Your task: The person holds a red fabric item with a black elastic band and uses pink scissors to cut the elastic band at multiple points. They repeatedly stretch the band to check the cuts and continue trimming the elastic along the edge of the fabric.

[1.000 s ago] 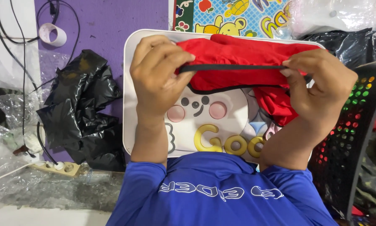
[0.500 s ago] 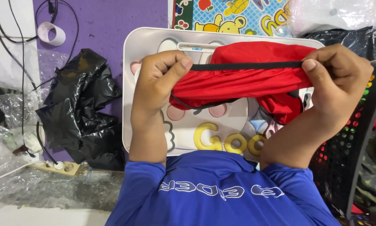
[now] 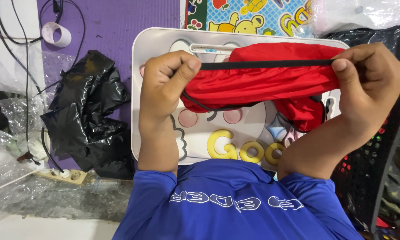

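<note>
1. Nearest the camera we noted our blue sleeves (image 3: 235, 200), with both forearms reaching forward over a white lap tray (image 3: 155, 49) printed with a cartoon face and yellow letters.
2. The left hand (image 3: 166, 84) was curled into a fist, thumb pressed against the fingers, pinching one end of a black elastic band (image 3: 266, 64).
3. The right hand (image 3: 369, 84) pinched the other end in the same way; the hands were well apart, so the band ran taut and straight between them.
4. The red fabric garment (image 3: 262, 84) hung from that band, bunched below it and sagging onto the tray near the right wrist. We judged the stretch served to open the hem out flat.
5. To the left lay crumpled black plastic bags (image 3: 88, 115) on a purple mat (image 3: 111, 22), beside a power strip (image 3: 62, 175).
6. Farther off: a roll of tape (image 3: 56, 34), cables, and a colourful cartoon play mat (image 3: 253, 15).
</note>
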